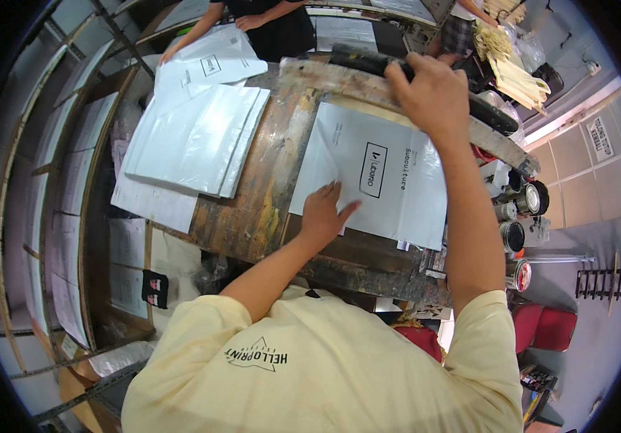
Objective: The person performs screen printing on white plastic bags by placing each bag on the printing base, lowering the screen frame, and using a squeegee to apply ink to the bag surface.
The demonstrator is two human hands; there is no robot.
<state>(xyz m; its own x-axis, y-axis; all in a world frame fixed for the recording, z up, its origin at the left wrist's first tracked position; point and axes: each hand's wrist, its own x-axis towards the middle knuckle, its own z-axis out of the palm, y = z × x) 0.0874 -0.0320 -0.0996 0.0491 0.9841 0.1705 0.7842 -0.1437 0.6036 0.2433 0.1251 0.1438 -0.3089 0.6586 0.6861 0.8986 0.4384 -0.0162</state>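
A white plastic bag (390,209) printed with a black box and lettering lies flat on the worktable in front of me. My left hand (322,216) rests over its near left part, fingers spread, with a crease running up from the fingertips. At the bag's far side, my right hand (434,94) curls over the edge of a paint-stained wooden screen-printing frame (346,81), which is tilted up and seen nearly edge-on. A long black bar (494,113) runs along the frame, partly hidden behind that hand.
Left of the bag is a stack of glossy white bags (187,141) on the stained wooden table (242,216). Across the table a co-worker's hand (252,22) is near another printed bag (213,65). Racks (83,180) line the left; paint cans (512,234) stand right.
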